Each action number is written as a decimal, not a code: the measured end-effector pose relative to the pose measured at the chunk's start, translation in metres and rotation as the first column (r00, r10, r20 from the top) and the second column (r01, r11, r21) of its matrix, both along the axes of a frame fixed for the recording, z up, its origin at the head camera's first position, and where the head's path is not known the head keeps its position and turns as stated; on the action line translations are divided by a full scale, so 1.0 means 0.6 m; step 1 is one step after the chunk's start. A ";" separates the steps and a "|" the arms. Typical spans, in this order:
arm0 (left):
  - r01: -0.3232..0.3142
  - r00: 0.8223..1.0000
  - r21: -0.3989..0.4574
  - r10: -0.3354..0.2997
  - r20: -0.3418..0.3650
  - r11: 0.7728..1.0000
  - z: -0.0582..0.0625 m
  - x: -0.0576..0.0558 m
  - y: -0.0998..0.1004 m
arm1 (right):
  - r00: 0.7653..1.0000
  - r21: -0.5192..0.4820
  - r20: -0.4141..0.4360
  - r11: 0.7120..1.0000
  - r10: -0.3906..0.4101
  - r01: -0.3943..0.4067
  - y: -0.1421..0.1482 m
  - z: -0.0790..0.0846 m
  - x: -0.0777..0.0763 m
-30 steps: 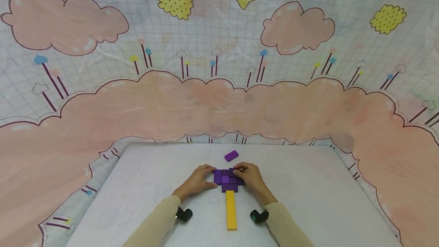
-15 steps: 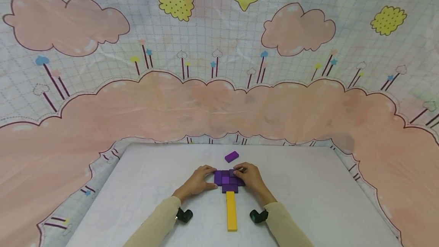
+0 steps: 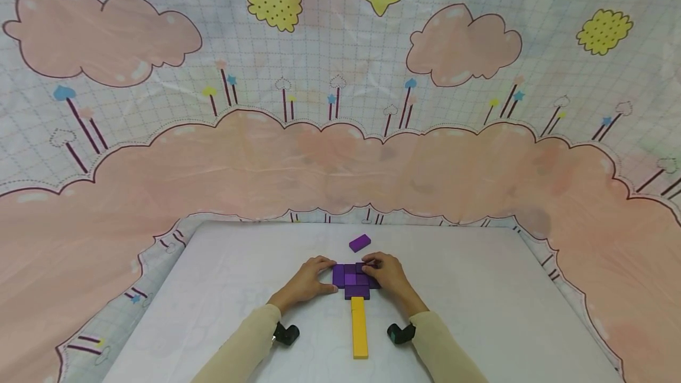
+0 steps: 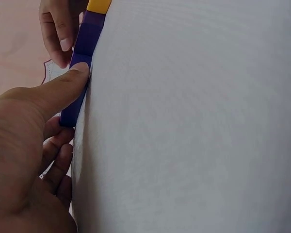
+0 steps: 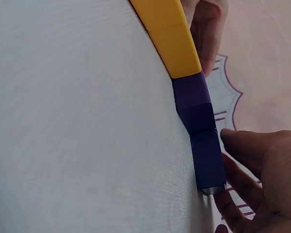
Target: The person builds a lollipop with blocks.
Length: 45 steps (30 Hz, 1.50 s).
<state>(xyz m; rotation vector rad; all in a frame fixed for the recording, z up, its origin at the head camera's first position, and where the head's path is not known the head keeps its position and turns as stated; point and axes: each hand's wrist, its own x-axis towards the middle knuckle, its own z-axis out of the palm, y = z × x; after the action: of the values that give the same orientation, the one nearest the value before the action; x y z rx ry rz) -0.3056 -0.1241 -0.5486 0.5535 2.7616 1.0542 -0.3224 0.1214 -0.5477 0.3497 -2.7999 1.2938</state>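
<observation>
Several purple blocks (image 3: pixel 350 279) lie flat, fitted together in a compact cluster on the white table. From the cluster's near side a strip of yellow blocks (image 3: pixel 359 330) runs toward the person. My left hand (image 3: pixel 304 279) spans the leftmost purple block, thumb at its near end and forefinger at its far end; the left wrist view shows the thumb (image 4: pixel 68 85) pressed on it. My right hand (image 3: pixel 389 270) pinches a purple block (image 3: pixel 360 268) at the cluster's far right corner between thumb and fingers. Its fingers partly hide the blocks there.
A single purple block (image 3: pixel 360 243) lies apart, tilted, just beyond the cluster. White table surface (image 3: pixel 239 265) extends on both sides. Behind it hangs a cloth (image 3: pixel 340 164) printed with pink clouds and stars. A dark wrist device (image 3: pixel 401 334) sits below the right sleeve.
Both hands stay at the cluster with almost no movement. The whole scene shifts very slightly as the head camera moves; the blocks keep their arrangement.
</observation>
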 end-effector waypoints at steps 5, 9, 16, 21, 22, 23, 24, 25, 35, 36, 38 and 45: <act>0.002 1.000 0.001 -0.002 -0.001 1.000 -0.002 -0.001 0.000 | 1.000 -0.002 0.022 1.000 -0.004 0.004 -0.001 0.000 0.001; 0.003 1.000 -0.005 -0.003 -0.003 1.000 -0.003 -0.002 0.000 | 1.000 0.001 0.031 1.000 -0.003 0.003 0.000 0.000 0.001; 0.004 1.000 0.004 -0.004 -0.004 1.000 0.000 0.000 0.000 | 0.999 0.006 0.042 1.000 0.006 -0.007 0.001 -0.002 0.003; 0.009 1.000 0.008 -0.009 -0.001 1.000 0.001 0.003 -0.001 | 0.999 0.015 0.052 1.000 0.011 -0.012 0.001 -0.003 0.003; 0.010 1.000 0.009 -0.010 -0.001 1.000 0.001 0.003 -0.001 | 0.998 0.014 0.058 1.000 0.011 -0.012 0.001 -0.003 0.004; 0.012 1.000 0.009 -0.012 -0.001 1.000 0.001 0.003 -0.001 | 0.998 0.012 0.058 1.000 0.013 -0.014 0.001 -0.002 0.004; 0.013 1.000 0.010 -0.013 -0.001 1.000 0.001 0.003 -0.001 | 0.998 0.009 0.062 1.000 0.015 -0.015 0.001 -0.002 0.004; 0.014 1.000 0.011 -0.014 -0.001 1.000 0.001 0.002 -0.001 | 0.998 0.001 0.064 1.000 0.017 -0.017 0.001 -0.001 0.004; 0.014 1.000 -0.009 -0.014 -0.013 1.000 0.003 0.004 -0.001 | 0.996 -0.088 0.092 0.996 -0.017 0.025 0.009 0.017 0.006; 0.015 1.000 -0.007 -0.015 -0.016 1.000 0.003 0.004 -0.001 | 0.995 -0.096 0.098 0.995 -0.024 0.034 0.010 0.020 0.005; 0.014 1.000 0.002 -0.014 -0.012 1.000 0.005 0.004 -0.002 | 0.997 -0.109 0.073 0.993 -0.029 0.036 0.013 0.028 0.003; 0.021 1.000 0.009 -0.021 -0.018 1.000 0.006 0.001 -0.004 | 0.999 -0.113 -0.042 0.993 -0.021 0.016 0.024 0.048 -0.009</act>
<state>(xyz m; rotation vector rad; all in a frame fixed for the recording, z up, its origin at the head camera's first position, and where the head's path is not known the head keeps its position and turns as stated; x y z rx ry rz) -0.3052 -0.1263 -0.5451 0.5949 2.7608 1.0633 -0.3275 0.1359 -0.5187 0.3420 -2.6741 1.4151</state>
